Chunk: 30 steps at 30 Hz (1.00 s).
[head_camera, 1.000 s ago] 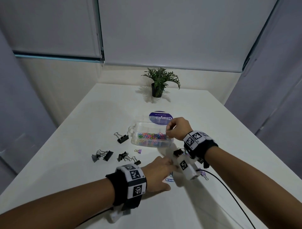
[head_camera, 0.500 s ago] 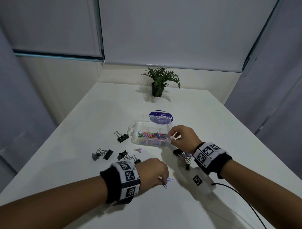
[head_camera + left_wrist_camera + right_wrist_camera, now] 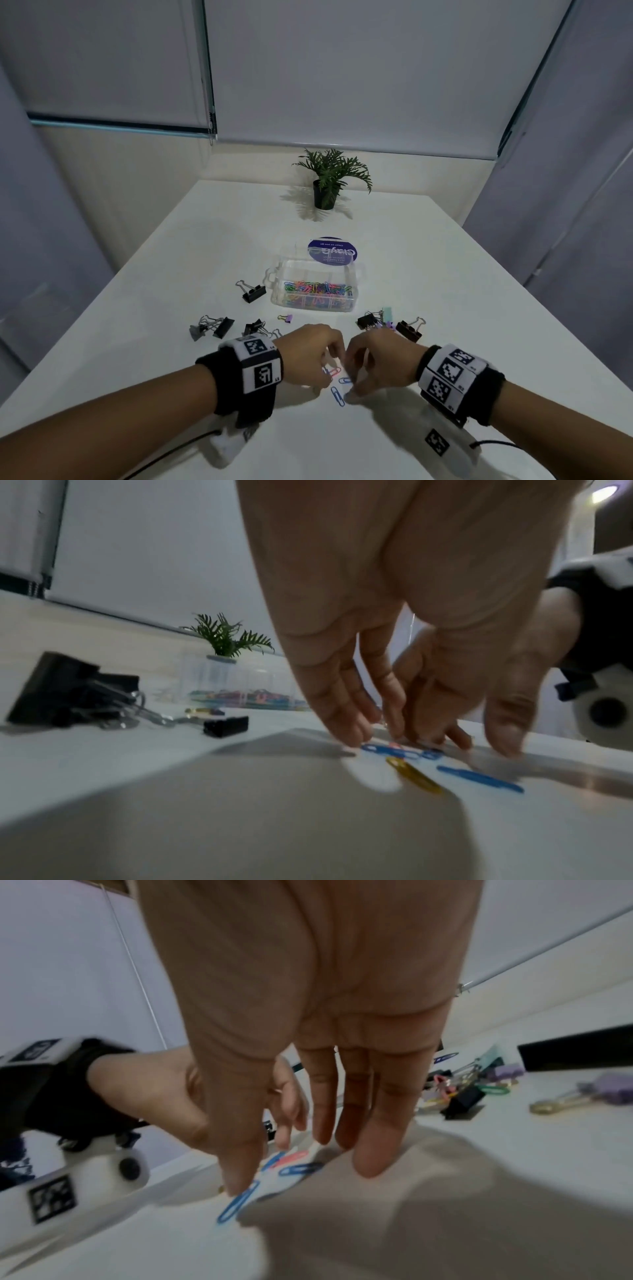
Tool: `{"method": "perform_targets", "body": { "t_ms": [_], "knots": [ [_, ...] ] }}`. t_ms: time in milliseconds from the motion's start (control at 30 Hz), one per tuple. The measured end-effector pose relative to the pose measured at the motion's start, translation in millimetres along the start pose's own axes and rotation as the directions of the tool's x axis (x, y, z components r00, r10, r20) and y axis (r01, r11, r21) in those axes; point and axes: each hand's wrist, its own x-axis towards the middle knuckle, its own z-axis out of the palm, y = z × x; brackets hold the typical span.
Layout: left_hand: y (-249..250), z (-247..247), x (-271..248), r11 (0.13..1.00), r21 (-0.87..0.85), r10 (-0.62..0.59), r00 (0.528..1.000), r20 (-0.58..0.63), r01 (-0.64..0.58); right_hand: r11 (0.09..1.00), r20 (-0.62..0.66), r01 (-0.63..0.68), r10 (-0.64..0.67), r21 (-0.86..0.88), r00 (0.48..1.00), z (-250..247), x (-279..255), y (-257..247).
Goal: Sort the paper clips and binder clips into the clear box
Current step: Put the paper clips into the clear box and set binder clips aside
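Several loose paper clips lie on the white table between my hands: a blue one [image 3: 337, 395], a red one [image 3: 334, 372] and a yellow one [image 3: 414, 777]. My left hand [image 3: 322, 363] reaches down with nearly straight fingers, its tips at the table beside a blue clip [image 3: 390, 750]. My right hand [image 3: 352, 377] is open too, and its thumb tip touches a blue clip [image 3: 238, 1204]. Neither hand holds anything. The clear box [image 3: 315, 287], farther back, holds many coloured paper clips.
Black binder clips [image 3: 212, 327] [image 3: 251, 291] lie left of the box, and a small purple one [image 3: 286, 318] lies in front of it. More binder clips [image 3: 409, 330] are heaped at the right. The box lid [image 3: 330, 253] and a potted plant [image 3: 325, 192] stand behind.
My right hand has come back from the box to the loose paper clips. My left hand, which gripped a clip half a second ago, now reaches down over clips lying on the table.
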Motion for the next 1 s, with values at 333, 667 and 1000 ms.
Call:
{"method": "perform_targets", "body": {
  "t_ms": [333, 667, 1000],
  "knots": [
    [-9.0, 2.8, 1.1, 0.998, 0.068, -0.004, 0.998, 0.07, 0.0, 1.0, -0.036, 0.015, -0.014, 0.026, 0.999, 18.2, -0.4, -14.6],
    [-7.2, 5.6, 5.6, 1.0, 0.016, -0.013, 0.998, 0.066, 0.012, 1.0, 0.034, 0.002, -0.002, 0.0, 0.999, 13.2, -6.1, -9.7],
    [-12.9, -3.9, -0.2, 0.997, 0.077, 0.001, 0.996, 0.087, -0.007, 1.0, -0.016, -0.004, 0.005, 0.028, 1.0, 2.3, -10.4, 0.8]
  ]
}}
